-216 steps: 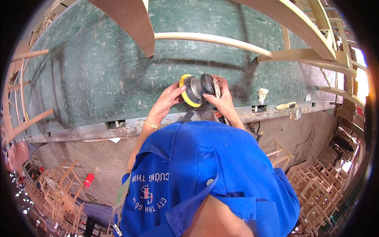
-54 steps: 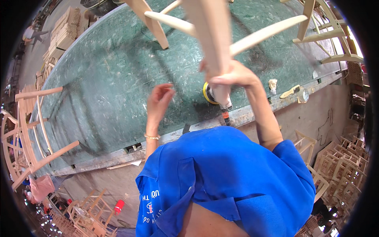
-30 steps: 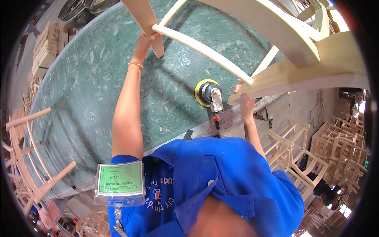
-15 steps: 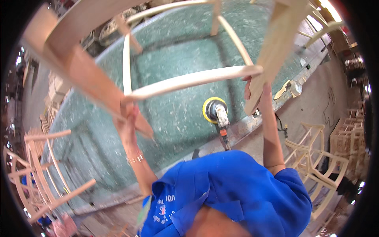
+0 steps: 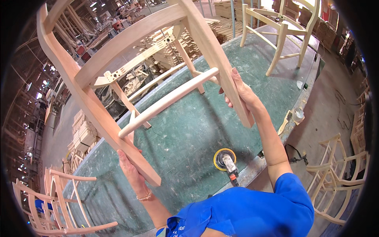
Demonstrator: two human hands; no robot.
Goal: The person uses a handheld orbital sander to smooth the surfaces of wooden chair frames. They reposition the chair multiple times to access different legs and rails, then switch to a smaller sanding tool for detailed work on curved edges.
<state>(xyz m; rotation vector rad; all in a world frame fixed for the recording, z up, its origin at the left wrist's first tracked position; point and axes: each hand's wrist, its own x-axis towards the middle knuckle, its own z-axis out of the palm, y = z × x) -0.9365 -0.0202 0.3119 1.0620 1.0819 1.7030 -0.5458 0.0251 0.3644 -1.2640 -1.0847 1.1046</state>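
An unfinished light wooden chair frame is held up over the green tabletop, its two nearest legs pointing toward me. My left hand is closed round the lower part of the left leg. Around the right leg, near its end, the fingers of my right hand are wrapped. A round rung joins these two legs, and a curved rail spans them higher up. Below the frame, on the table, lies a sander with a yellow-edged disc.
The green worktable carries a brush and a small container on its right edge. Another chair frame stands at the table's far right. More chair frames are at left and right; wood stacks lie beyond.
The chair frame has been tilted, and its near legs now show longer, with the curved rail in full view. Both hands stay on the legs. My view has shifted toward the far workshop.
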